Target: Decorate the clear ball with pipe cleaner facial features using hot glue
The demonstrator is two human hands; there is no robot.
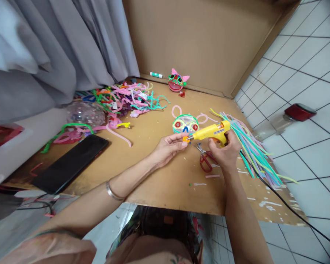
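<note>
Between thumb and fingers, my left hand [170, 147] pinches a small orange piece [186, 139]. My right hand [226, 150] grips a yellow hot glue gun [210, 132], its metal nozzle touching or almost touching the orange piece. Just beyond lies a flat animal face [186, 124] bent from pipe cleaners, with a green outline, red-centred eyes and pink loops at its sides. Below the glue gun rest red-handled scissors [206, 161], partly covered by my right hand.
Loose pipe cleaners [253, 150] lie at the right, a tangled heap [129, 97] at the back left. A finished pink-eared face [176, 81] and a glue stick [156, 74] are at the back. A black phone [71, 163] lies left; a cord [280, 198] crosses the right edge.
</note>
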